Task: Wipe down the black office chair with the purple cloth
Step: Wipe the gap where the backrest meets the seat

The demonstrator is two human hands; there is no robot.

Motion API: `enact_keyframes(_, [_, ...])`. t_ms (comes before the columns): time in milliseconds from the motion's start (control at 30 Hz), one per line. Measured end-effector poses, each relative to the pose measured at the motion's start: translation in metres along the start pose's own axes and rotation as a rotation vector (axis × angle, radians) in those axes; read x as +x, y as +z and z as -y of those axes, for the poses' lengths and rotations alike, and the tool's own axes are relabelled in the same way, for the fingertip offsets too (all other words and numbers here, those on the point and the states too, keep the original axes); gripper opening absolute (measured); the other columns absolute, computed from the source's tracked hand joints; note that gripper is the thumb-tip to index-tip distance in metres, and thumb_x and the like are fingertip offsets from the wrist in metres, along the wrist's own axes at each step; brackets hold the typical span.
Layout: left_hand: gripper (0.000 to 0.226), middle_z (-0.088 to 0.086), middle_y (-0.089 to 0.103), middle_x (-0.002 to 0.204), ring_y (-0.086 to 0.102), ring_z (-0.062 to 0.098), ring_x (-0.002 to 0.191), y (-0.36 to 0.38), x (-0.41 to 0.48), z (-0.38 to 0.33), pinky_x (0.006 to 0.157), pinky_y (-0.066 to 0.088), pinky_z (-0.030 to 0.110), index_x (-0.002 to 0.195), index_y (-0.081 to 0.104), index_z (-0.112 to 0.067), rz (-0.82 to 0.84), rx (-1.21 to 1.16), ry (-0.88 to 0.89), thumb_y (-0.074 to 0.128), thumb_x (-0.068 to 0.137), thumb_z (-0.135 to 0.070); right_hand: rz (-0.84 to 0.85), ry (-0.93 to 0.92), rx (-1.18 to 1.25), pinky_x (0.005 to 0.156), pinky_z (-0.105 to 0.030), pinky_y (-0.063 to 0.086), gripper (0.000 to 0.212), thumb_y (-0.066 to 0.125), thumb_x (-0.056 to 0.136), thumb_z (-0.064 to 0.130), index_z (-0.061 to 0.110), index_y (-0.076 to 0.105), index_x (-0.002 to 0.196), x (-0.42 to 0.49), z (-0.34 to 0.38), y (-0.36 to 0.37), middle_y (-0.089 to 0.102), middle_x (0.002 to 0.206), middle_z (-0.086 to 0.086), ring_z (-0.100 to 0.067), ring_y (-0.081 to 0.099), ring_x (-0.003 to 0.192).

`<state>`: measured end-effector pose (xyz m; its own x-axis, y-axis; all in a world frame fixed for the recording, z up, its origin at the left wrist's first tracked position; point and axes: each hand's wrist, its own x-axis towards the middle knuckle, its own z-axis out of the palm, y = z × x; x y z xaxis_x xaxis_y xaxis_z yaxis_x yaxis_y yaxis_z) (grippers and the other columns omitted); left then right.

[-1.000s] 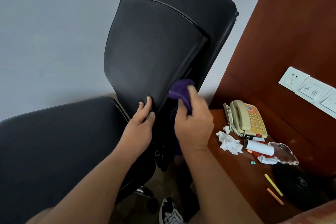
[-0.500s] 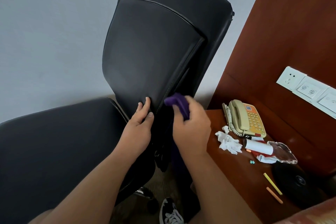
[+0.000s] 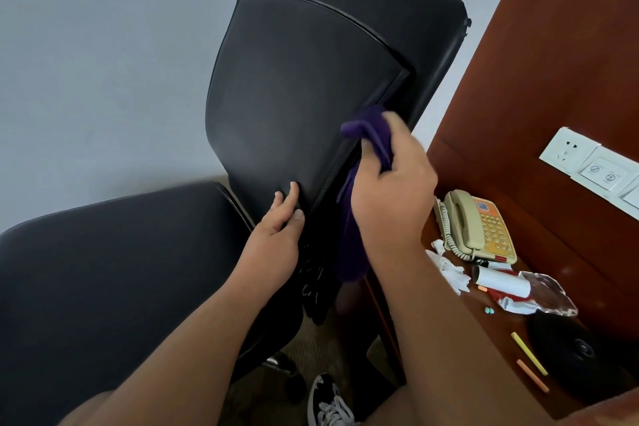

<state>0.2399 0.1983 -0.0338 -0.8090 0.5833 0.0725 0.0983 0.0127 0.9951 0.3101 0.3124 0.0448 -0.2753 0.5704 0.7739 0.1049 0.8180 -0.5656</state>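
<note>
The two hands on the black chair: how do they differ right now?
The left hand holds nothing, while the right hand grips the purple cloth. The left hand's fingers lie fairly straight on the black chair, at its backrest's lower corner; the right hand's curl round the cloth. The right hand sits higher, at the backrest's side edge. Both are at the same backrest.

On my feed: plain black padded office chair (image 3: 304,86), deep purple cloth (image 3: 373,135).
I see a pale grey wall (image 3: 103,62) behind, a reddish-brown wooden desk (image 3: 560,266), a beige telephone (image 3: 479,225) with an orange keypad panel, white crumpled tissue (image 3: 449,270), one yellow stick (image 3: 529,353), one orange stick (image 3: 532,375), and a black-and-white laced sneaker (image 3: 328,405).
</note>
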Motion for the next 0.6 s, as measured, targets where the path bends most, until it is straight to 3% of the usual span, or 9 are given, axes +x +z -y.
enact_keyframes(133, [0.048,-0.016,0.015,0.166,0.01,-0.005,0.148,0.0,0.001,0.002,0.115,0.01,0.017,0.151,0.034,-0.048,-0.008,-0.008,-0.002,0.044,0.108,-0.028,0.073,-0.004,0.04,0.076,-0.002,0.038,0.035,0.066,0.093,0.014,0.012,0.066,0.128,-0.048,-0.034,0.008,0.06,0.095,0.01,0.001,0.053,0.08])
enact_keyframes(233, [0.049,-0.016,0.014,0.166,0.01,-0.004,0.148,0.002,0.0,0.002,0.113,0.011,0.016,0.151,0.033,-0.049,-0.007,-0.002,-0.001,0.044,0.108,-0.028,0.262,0.022,-0.009,0.067,-0.016,0.045,0.035,0.065,0.093,0.017,0.019,0.065,0.129,-0.077,-0.056,0.004,0.064,0.094,0.007,-0.005,0.058,0.078])
enact_keyframes(300, [0.048,-0.017,0.014,0.166,0.01,-0.005,0.148,0.002,0.0,0.001,0.11,0.012,0.014,0.151,0.034,-0.049,-0.01,-0.008,0.001,0.044,0.108,-0.028,0.317,-0.026,-0.105,0.063,-0.012,0.038,0.034,0.066,0.091,0.019,0.023,0.067,0.124,-0.077,-0.058,-0.003,0.065,0.093,0.008,-0.006,0.058,0.078])
enact_keyframes(400, [0.047,-0.016,0.017,0.165,0.012,-0.006,0.147,0.002,0.001,0.0,0.111,0.011,0.014,0.15,0.037,-0.047,-0.029,-0.032,-0.002,0.045,0.108,-0.027,0.23,-0.101,-0.248,0.059,-0.015,0.026,0.031,0.067,0.086,0.023,0.028,0.07,0.117,-0.046,-0.045,-0.013,0.062,0.087,0.01,-0.01,0.052,0.075])
enact_keyframes(500, [0.047,-0.017,0.017,0.165,0.012,-0.004,0.148,0.001,0.002,0.0,0.116,0.009,0.017,0.149,0.037,-0.048,-0.034,-0.024,-0.007,0.045,0.108,-0.028,0.219,-0.118,-0.293,0.056,-0.012,0.025,0.025,0.064,0.091,0.028,0.034,0.069,0.114,-0.008,-0.024,-0.021,0.058,0.085,0.011,-0.006,0.045,0.07])
enact_keyframes(600, [0.047,-0.018,0.016,0.165,0.012,-0.003,0.149,0.002,0.003,0.001,0.117,0.009,0.019,0.15,0.035,-0.05,-0.033,-0.023,-0.008,0.044,0.108,-0.029,0.201,-0.097,-0.282,0.057,-0.016,0.028,0.024,0.061,0.093,0.028,0.036,0.067,0.115,0.012,-0.011,-0.026,0.061,0.09,0.01,-0.006,0.048,0.074])
